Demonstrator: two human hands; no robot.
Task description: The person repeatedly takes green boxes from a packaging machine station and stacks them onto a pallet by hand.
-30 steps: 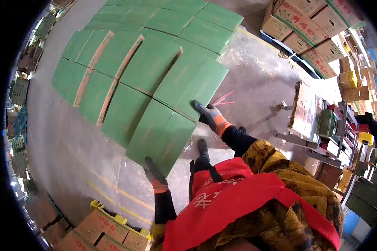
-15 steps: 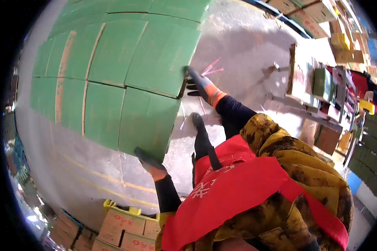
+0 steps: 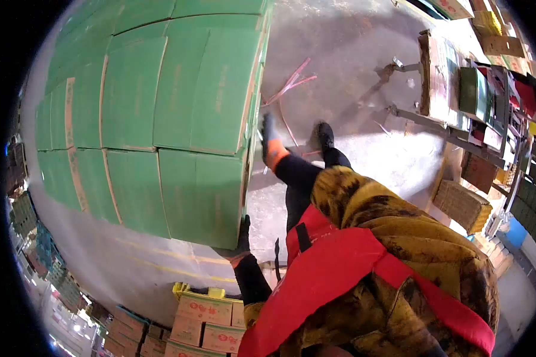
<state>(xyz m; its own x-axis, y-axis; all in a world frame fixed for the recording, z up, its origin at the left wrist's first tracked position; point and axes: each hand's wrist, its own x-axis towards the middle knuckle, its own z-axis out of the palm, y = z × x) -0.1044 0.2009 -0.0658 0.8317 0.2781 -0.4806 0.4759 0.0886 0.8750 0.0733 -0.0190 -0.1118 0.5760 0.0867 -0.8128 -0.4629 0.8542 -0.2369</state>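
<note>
A large stack of green cartons (image 3: 201, 193) stands at my left, its seams closely aligned. My left hand (image 3: 242, 237), in a dark glove with an orange cuff, is at the bottom corner of the nearest lower carton. Its fingers lie straight along the carton's side, and part of the hand is hidden at the corner. My right hand (image 3: 268, 132), gloved alike, is beside the side face of the upper carton (image 3: 214, 89). Its fingers are extended flat and seen edge-on; I cannot tell whether they touch the cardboard.
Pink strapping strips (image 3: 290, 82) lie on the concrete floor (image 3: 339, 71) near my feet. A metal-framed bench (image 3: 452, 134) bearing boxes stands at right. Brown cartons (image 3: 203, 312) with red print are stacked at the bottom, yellow pieces on top. A bundle of flat cardboard (image 3: 461, 205) leans at right.
The near lower carton, tilted and jutting out before, now sits in line with its neighbours. My right hand has moved down along the stack, and my left hand has shifted round the corner.
</note>
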